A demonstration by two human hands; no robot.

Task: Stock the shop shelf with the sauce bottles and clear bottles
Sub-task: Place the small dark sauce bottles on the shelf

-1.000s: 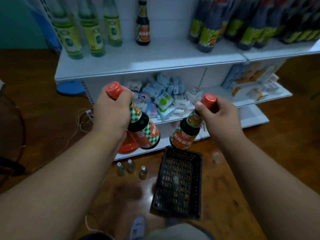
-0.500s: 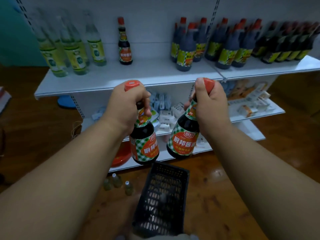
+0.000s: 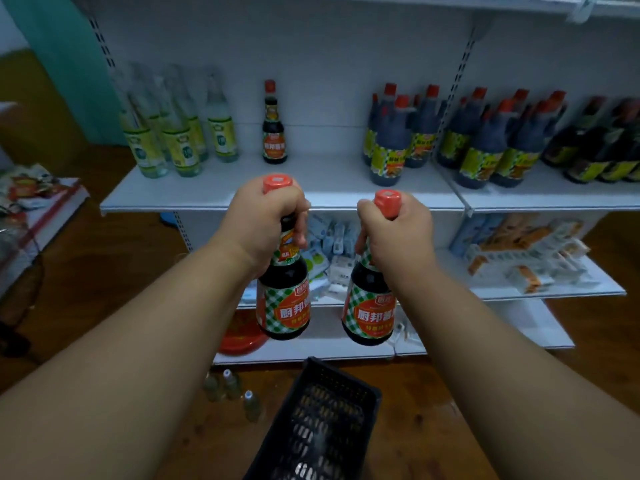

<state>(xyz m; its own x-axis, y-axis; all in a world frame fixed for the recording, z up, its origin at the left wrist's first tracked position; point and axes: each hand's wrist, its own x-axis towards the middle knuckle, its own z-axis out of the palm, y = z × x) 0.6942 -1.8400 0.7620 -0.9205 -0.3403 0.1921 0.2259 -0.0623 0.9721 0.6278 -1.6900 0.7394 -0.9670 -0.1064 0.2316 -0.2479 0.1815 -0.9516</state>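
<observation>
My left hand (image 3: 263, 223) grips the neck of a dark sauce bottle (image 3: 284, 303) with a red cap and a green-checked orange label. In my right hand (image 3: 398, 233) hangs a second sauce bottle (image 3: 369, 311) of the same kind, held by the neck. Both are upright, in front of and just below the white shelf (image 3: 214, 195). One matching sauce bottle (image 3: 274, 133) stands alone on that shelf. To its left stand several clear bottles (image 3: 180, 133) with green labels. Three small clear bottles (image 3: 230, 388) stand on the floor.
A black plastic crate (image 3: 322, 420) sits on the wooden floor below my hands. Dark blue-topped sauce bottles (image 3: 391, 143) fill the shelf's right part. The lower shelf (image 3: 547, 292) holds small packets and boxes. A red dish (image 3: 240, 337) lies on the bottom shelf.
Both hands have lifted their bottles higher and brought them upright, closer to the shelf with the lone sauce bottle. My view has tilted up, showing more of the shelf.
</observation>
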